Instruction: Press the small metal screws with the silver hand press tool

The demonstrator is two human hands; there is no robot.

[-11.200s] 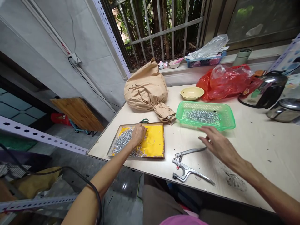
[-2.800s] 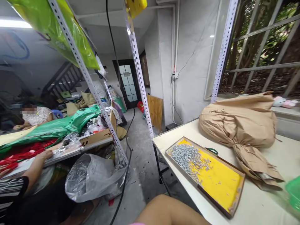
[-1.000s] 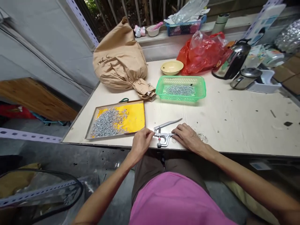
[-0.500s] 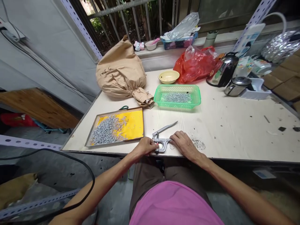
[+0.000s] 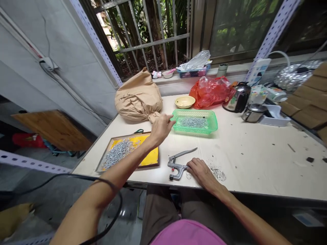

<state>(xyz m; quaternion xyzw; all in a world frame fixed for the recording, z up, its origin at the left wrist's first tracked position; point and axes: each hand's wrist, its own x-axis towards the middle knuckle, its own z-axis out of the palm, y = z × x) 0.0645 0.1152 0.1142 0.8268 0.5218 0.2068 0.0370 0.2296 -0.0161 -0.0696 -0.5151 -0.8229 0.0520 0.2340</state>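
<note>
My left hand [image 5: 160,127] is raised above the table, reaching toward the near left corner of the green basket [image 5: 195,121] of small metal screws; its fingers are loosely curled and I see nothing in them. My right hand [image 5: 201,172] lies on the lower handle of the silver hand pliers [image 5: 178,163] near the table's front edge, fingers bent over it. The yellow-lined tray [image 5: 148,158] with a heap of screws sits to the left, under my left forearm.
A tied brown paper sack [image 5: 139,98], a yellow bowl [image 5: 184,101], a red plastic bag [image 5: 211,92], a kettle [image 5: 236,97] and a steel pot [image 5: 251,112] stand along the back of the table [image 5: 255,153]. A perforated rack post [image 5: 97,41] rises at the left.
My left hand has left the pliers' head and risen forward toward the green basket. My right hand stays on the pliers. The view has tilted upward.
</note>
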